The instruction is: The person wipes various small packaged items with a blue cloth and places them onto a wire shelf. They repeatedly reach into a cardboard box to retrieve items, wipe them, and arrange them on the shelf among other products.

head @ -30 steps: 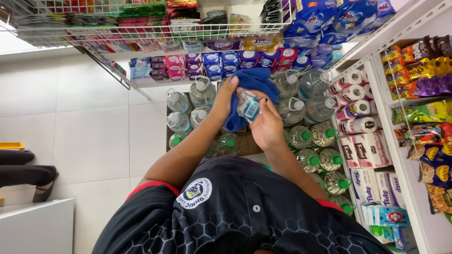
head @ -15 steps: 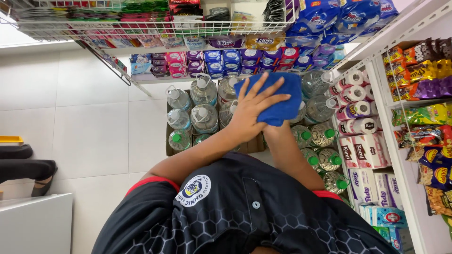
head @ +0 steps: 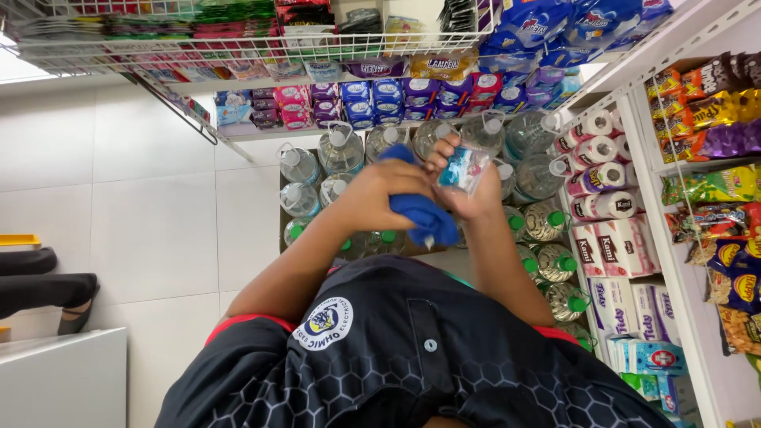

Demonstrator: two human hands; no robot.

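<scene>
The head view looks down past a dark shirt [head: 412,357] at two bare hands raised in front of a shop display. The right hand [head: 468,194] has its fingers curled round a small clear bottle [head: 462,168] with a light label, pinching it by the sides and holding it up above the stock on the floor, well clear of any shelf. The left hand [head: 379,194] is closed on a bunched blue cloth [head: 424,214], which is pressed against the lower side of the bottle and hangs a little below both hands. As a judgement, the wiping of this one bottle looks under way rather than finished: the cloth touches only part of it, the cap end is uncovered, and the bottle has not been set down anywhere. How clean its surface already is cannot be told, since it is small and partly hidden by fingers. Below the hands stand large water jugs [head: 341,150] with white caps and green-capped bottles [head: 547,226] packed close together; none is being touched. To the right a white shelf [head: 658,238] carries wrapped paper rolls [head: 598,154] and snack bags [head: 709,107], and a wire rack [head: 261,51] of packets hangs above.
</scene>
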